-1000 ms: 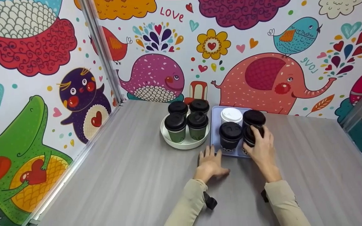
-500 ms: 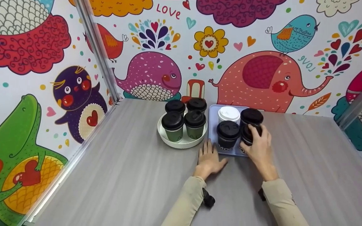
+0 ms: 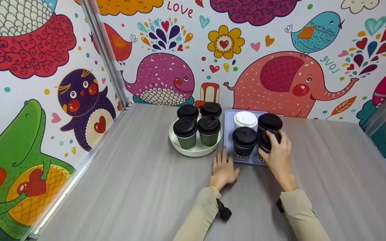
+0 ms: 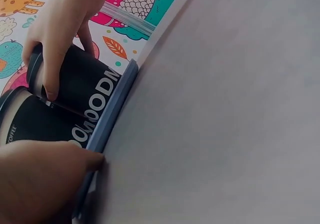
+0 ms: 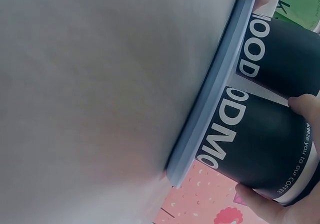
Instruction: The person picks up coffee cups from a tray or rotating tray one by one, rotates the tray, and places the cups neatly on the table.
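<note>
So, from the head view, my right hand [image 3: 280,160] is clamped from above on a black paper coffee cup with a black lid [image 3: 264,143], and that cup is in the near right corner of a pale blue rectangular tray [image 3: 228,132]. My left hand [image 3: 223,169], apart from the right and gripping nothing, lies with its fingers stretched out at the tray's near left corner. A matching black cup with white lettering [image 3: 245,142] stands just left of the held one, with a white-lidded cup [image 3: 246,118] behind it and another black-lidded cup [image 3: 270,121] behind mine. Just beside the tray, a round, shallow white dish [image 3: 195,153] carries four black-lidded cups [image 3: 186,134], the front two green-bodied, all on a grey wood-grain table [image 3: 146,190]. From the left wrist, my left thumb shows against the tray's near edge, while my right hand straddles the upper part of its cup. From the right wrist, my thumb reaches in between the two black cups and my fingers press the opposite side; the tray's raised rim hides the base, so I can't fairly say whether the cup bears fully on the tray. I judge the step in hand to be handling this cup at its corner spot, and the next move calls for a straight vertical path, clear of its close neighbour, with the tray kept steady.
</note>
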{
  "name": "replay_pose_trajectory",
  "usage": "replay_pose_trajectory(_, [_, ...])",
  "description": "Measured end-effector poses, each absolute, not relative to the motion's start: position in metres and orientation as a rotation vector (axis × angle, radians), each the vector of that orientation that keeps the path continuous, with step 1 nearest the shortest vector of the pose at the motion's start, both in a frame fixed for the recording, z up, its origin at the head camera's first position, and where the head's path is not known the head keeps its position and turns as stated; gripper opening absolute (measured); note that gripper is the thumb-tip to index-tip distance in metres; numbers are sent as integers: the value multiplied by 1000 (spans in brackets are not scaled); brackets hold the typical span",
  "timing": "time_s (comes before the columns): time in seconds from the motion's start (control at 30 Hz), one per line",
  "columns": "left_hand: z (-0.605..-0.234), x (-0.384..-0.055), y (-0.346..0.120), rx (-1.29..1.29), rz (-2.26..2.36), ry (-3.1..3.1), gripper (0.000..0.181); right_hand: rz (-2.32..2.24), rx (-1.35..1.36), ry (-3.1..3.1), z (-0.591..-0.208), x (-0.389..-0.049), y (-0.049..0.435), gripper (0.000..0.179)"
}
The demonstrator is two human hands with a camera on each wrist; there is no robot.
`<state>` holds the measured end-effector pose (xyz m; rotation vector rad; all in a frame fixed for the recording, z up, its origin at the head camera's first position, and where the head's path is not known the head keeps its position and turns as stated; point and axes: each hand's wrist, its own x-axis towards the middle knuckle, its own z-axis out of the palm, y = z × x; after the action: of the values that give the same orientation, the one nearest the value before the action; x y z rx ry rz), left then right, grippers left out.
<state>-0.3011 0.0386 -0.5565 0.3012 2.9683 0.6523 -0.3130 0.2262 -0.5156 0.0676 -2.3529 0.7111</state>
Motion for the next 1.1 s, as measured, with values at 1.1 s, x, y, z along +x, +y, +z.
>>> replay_pose_trajectory(1.1, [-552, -304, 37, 317, 599, 2913, 71, 796, -36, -2193, -484, -256, 269, 62])
